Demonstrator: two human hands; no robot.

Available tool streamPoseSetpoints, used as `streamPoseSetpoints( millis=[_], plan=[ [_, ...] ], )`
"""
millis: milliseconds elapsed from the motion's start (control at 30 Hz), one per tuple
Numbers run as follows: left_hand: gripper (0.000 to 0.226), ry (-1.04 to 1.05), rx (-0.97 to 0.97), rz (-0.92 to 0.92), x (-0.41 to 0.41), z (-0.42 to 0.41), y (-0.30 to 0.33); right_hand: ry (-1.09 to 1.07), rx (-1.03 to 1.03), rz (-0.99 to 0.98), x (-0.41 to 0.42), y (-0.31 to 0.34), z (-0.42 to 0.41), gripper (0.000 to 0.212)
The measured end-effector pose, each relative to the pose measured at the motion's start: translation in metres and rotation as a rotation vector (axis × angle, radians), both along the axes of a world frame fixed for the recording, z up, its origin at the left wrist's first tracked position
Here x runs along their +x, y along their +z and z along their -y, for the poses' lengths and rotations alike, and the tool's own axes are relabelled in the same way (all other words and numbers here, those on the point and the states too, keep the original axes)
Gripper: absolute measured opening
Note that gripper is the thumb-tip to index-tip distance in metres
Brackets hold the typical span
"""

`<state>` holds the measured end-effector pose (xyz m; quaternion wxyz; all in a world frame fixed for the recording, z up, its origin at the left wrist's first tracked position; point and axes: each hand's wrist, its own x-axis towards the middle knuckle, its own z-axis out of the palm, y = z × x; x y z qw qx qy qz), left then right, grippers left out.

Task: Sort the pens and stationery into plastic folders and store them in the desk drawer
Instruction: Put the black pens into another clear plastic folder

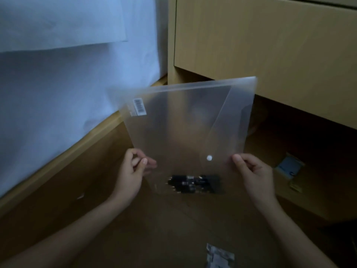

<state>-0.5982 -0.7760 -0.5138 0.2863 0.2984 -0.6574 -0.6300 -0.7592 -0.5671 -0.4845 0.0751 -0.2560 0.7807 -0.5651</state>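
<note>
Holding a clear plastic folder (pixel 185 120) up by its lower corners.
Left hand (pixel 133 167) and right hand (pixel 251 171) each pinch an edge; black pens (pixel 193 183) lie inside.

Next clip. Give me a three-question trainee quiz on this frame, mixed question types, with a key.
1. True or false: the folder is held by both the left hand and the right hand.
2. Multiple choice: the barcode sticker sits at the folder's A) upper-left corner, B) lower-right corner, C) centre.
3. Short answer: what lies inside the folder near its lower edge?

Key
1. True: each hand pinches a lower corner.
2. A.
3. A pack of black pens, below the white snap button.
</note>
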Motion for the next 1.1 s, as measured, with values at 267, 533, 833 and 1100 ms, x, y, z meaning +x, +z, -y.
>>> streamPoseSetpoints(
  millis=[267,533,833,1100],
  plan=[
    [0.02,-0.032,-0.067,-0.008,-0.006,0.003,0.014,-0.004,-0.096,0.007,-0.007,0.01,-0.001,0.021],
    [0.022,-0.041,-0.046,0.038,-0.005,-0.004,0.01,-0.011,-0.011,0.04,-0.002,0.002,-0.007,0.023],
    [0.02,0.044,0.123,-0.037,-0.008,-0.005,0.007,0.129,0.214,0.074,0.001,-0.02,-0.018,0.023],
    [0.013,-0.022,0.127,-0.109,-0.006,-0.006,0.012,0.004,0.106,0.144,0.0,-0.018,-0.021,0.017]
  ],
)
